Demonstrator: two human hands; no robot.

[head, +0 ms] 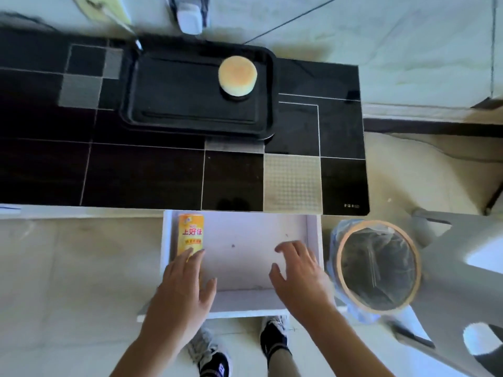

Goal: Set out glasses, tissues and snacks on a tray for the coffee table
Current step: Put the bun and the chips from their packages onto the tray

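A black tray (152,85) lies on the dark tiled coffee table (136,175), with a round pale yellow cake (237,75) in its right half. Below the table a white drawer (245,268) is pulled out. A yellow snack can (190,232) with red lettering lies along the drawer's left side. My left hand (182,292) reaches over the can's near end, fingers straight and touching it. My right hand (296,276) hovers over the drawer's right part with relaxed, spread fingers and holds nothing.
A round bin (378,265) with a wooden rim and a plastic liner stands right of the drawer. A grey chair (462,268) sits at the far right. My two shoes (239,349) stand on the pale floor under the drawer front.
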